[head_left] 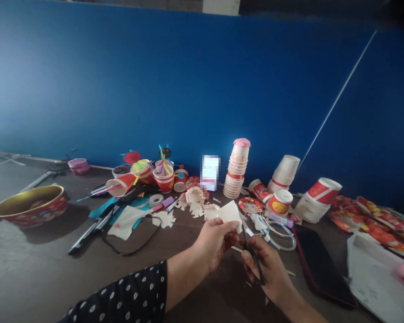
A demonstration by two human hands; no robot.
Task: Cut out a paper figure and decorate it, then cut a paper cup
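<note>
The bare left forearm (185, 282) reaches in from the lower left of the frame, out of a black sleeve with white dots (117, 291), and ends in a raised left hand (215, 242) at lower centre, its fingers pinched closed. Just beside it, right of centre, the right hand (265, 269) curls into a firm grip above a bare right forearm (306, 312) that runs off the bottom edge.

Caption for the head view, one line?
Left hand holds white paper; right hand holds black scissors at its edge.

a pixelated white card (209, 172) is obscuring its markings; the right hand (264, 273) is hiding part of the scissors (252, 253); the left hand (215, 242) is covering part of the paper piece (229, 214); the lower edge is cutting off the right forearm (305, 312).
</note>
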